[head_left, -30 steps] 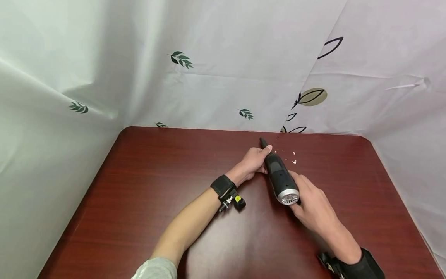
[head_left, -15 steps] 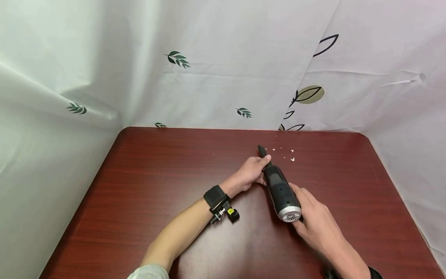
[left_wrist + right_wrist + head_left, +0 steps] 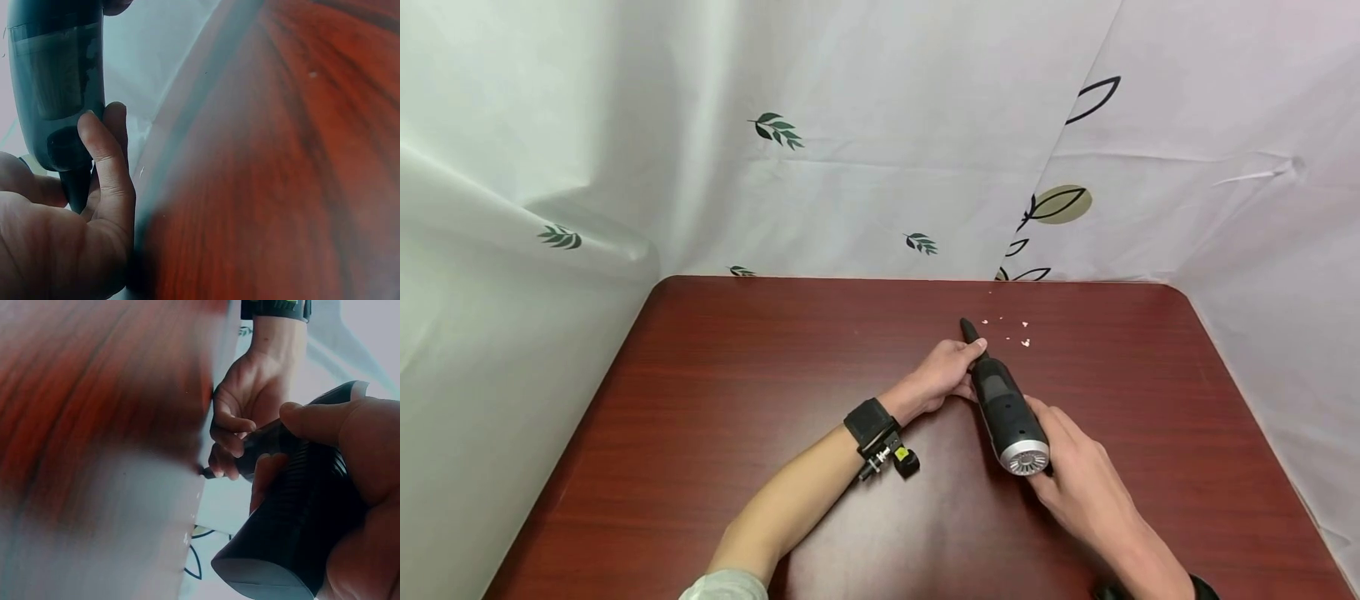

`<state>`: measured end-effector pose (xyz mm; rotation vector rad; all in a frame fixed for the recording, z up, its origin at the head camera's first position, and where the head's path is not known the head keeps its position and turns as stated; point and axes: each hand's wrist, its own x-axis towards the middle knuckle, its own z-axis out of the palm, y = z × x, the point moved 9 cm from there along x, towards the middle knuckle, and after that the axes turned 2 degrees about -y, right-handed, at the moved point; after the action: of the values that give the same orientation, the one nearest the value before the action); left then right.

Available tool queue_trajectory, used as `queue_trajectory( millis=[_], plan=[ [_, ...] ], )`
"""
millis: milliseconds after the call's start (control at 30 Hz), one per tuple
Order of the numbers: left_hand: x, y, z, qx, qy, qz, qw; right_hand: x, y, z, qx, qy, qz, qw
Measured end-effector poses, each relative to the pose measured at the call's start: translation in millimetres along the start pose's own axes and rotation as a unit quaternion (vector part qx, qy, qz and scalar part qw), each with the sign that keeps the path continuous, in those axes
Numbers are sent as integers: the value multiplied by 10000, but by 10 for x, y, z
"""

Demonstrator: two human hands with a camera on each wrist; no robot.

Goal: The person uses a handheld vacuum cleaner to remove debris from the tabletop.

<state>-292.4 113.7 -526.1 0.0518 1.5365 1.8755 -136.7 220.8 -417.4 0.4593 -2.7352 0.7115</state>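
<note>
A black handheld vacuum cleaner (image 3: 1007, 408) with a silver vented end is held above the table, its narrow nozzle (image 3: 968, 330) pointing away from me. My left hand (image 3: 943, 371) pinches the nozzle near its base, thumb on top; in the left wrist view, fingers of the left hand (image 3: 109, 162) also lie along the clear dust cup (image 3: 59, 78). Around the handle (image 3: 287, 519) my right hand (image 3: 369, 469) is wrapped, as the right wrist view shows. Small white scraps (image 3: 1026, 342) lie on the table just beyond and right of the nozzle tip.
The dark red wooden table (image 3: 737, 358) has rounded far corners. White curtains (image 3: 865, 150) with leaf prints hang behind it and along both sides. A black wrist camera strap (image 3: 871, 423) sits on my left wrist.
Both hands have drawn the vacuum cleaner back toward me, so its nozzle tip has moved away from the table's far edge. Over the last half second it has hardly moved.
</note>
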Motion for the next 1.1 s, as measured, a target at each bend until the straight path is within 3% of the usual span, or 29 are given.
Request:
queue_trajectory(
  millis=[1100],
  plan=[
    [267, 9, 359, 322, -150, 194, 9992, -93, 238, -161, 111, 285, 724, 9969]
  ],
)
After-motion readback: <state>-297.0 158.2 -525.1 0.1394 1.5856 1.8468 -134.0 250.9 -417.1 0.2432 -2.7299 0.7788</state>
